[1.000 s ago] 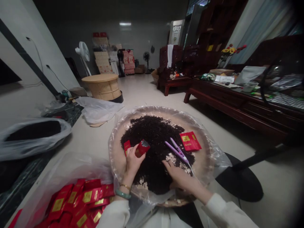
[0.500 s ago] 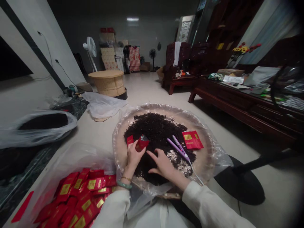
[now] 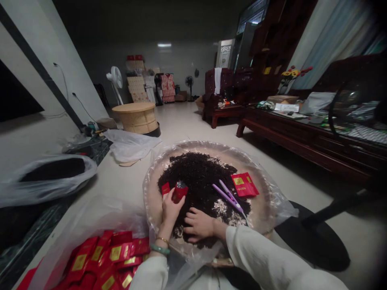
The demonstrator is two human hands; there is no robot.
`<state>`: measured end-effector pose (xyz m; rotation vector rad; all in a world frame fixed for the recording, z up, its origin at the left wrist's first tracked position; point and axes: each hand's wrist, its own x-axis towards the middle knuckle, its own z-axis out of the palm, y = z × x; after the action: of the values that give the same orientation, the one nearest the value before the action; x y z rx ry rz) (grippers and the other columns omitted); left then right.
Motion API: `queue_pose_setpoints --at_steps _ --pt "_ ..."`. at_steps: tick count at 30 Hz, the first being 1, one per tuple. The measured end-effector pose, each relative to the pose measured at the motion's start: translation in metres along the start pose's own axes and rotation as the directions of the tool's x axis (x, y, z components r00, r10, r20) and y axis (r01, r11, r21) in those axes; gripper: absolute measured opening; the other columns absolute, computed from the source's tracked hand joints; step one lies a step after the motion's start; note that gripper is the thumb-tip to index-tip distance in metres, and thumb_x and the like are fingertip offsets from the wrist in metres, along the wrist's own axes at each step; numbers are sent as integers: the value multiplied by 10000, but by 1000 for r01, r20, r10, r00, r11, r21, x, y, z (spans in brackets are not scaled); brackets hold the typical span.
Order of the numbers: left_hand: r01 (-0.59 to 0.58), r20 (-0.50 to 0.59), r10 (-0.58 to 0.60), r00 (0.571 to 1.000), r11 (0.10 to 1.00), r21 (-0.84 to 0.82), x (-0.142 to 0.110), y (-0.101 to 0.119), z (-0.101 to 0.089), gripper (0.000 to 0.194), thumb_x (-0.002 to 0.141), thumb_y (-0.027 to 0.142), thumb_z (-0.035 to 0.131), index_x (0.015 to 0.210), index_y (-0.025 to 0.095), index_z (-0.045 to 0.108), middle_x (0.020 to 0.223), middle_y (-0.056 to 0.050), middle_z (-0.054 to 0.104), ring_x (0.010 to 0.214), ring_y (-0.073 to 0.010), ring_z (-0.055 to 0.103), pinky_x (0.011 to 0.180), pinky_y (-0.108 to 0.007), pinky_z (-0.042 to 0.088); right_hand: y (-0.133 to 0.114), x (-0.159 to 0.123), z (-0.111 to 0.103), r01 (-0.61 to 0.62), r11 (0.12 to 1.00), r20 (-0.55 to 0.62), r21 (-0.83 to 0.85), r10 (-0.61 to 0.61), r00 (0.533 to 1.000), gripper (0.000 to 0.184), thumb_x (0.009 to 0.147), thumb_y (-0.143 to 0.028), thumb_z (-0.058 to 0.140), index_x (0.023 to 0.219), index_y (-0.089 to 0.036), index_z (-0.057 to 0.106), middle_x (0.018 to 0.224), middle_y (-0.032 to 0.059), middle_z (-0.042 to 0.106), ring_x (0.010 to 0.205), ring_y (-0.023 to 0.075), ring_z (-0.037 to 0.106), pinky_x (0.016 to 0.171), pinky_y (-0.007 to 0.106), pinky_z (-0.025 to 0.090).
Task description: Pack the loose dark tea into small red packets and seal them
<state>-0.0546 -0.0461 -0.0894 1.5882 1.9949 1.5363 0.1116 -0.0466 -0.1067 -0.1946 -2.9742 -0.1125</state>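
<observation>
My left hand grips a small red foil packet upright, its silvery mouth open at the top. Another red packet shows just behind those fingers, partly hidden. Palm down, my right hand rests on the near side of a heap of dark loose tea leaves, fingers apart and the tips among the leaves. The heap lies in a wide round tray lined with clear plastic. To the right of the heap are a purple hair straightener with a cord and some flat red packets.
A clear bag of several red packets stands at my lower left. Beyond it is an open plastic bag of dark leaves. A black stand base sits right of the tray. Farther off are a round wicker table and dark wooden furniture.
My right hand has moved down and toward me, from beside the packet onto the leaves. The left hand keeps the packet, now more upright. The view has tilted up slightly.
</observation>
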Motion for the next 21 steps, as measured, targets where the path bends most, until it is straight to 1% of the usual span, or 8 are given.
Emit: queue_pose_setpoints --at_steps 3,9,13,15,17,18,19,21 --pt "-13 1 13 1000 1000 0 0 -1 1 493 677 385 688 1110 154 649 940 -99 629 855 -241 638 798 -385 533 11 -2 1 -48 997 -7 -62 48 999 307 868 -484 499 869 -218 652 862 58 631 851 203 486 807 364 338" --pt "-9 8 9 1000 1000 -20 0 -6 4 514 655 400 704 1105 156 656 916 -94 633 822 -237 646 783 -385 543 36 -6 -6 -213 967 -85 -136 203 975 262 871 -434 513 923 -209 635 937 80 639 913 226 480 828 384 318" --pt "-8 30 9 1000 1000 -31 1 -8 5 513 649 397 709 1103 163 657 893 -88 632 818 -236 645 769 -379 548 46 -2 -14 -288 955 -107 -65 280 954 258 879 -419 510 879 -198 642 846 78 646 834 204 501 787 357 339" --pt "-6 34 7 999 999 -41 1 -8 4 523 648 400 711 1110 163 652 894 -88 629 802 -231 643 746 -372 551 50 -1 -19 -371 928 -158 30 371 915 255 863 -411 524 828 -188 643 802 82 643 798 201 513 762 347 354" --pt "-6 35 8 999 999 -49 1 -7 3 530 646 404 712 1112 159 651 894 -89 627 776 -226 640 723 -370 554 54 0 -27 -479 845 -260 240 531 807 263 850 -420 524 792 -190 638 782 83 639 780 205 527 751 346 373" --pt "-8 36 9 999 999 -49 1 -6 3 527 644 401 713 1107 158 652 889 -88 627 767 -225 639 714 -370 555 57 0 -31 -511 750 -320 420 649 690 266 830 -439 544 771 -196 633 779 78 637 779 209 534 756 347 384" --pt "-11 37 13 999 999 -46 1 -4 3 520 644 395 713 1104 159 654 887 -88 628 767 -226 639 711 -371 555 61 0 -36 -490 614 -352 619 774 527 271 799 -467 573 758 -204 625 782 68 636 785 214 540 767 347 396" --pt "-37 49 39 998 999 -33 1 0 2 499 648 375 712 1097 165 656 898 -89 632 797 -234 639 730 -380 553 69 -1 -45 -301 329 -287 895 942 176 310 744 -529 609 755 -219 601 788 41 631 800 219 551 790 346 419"
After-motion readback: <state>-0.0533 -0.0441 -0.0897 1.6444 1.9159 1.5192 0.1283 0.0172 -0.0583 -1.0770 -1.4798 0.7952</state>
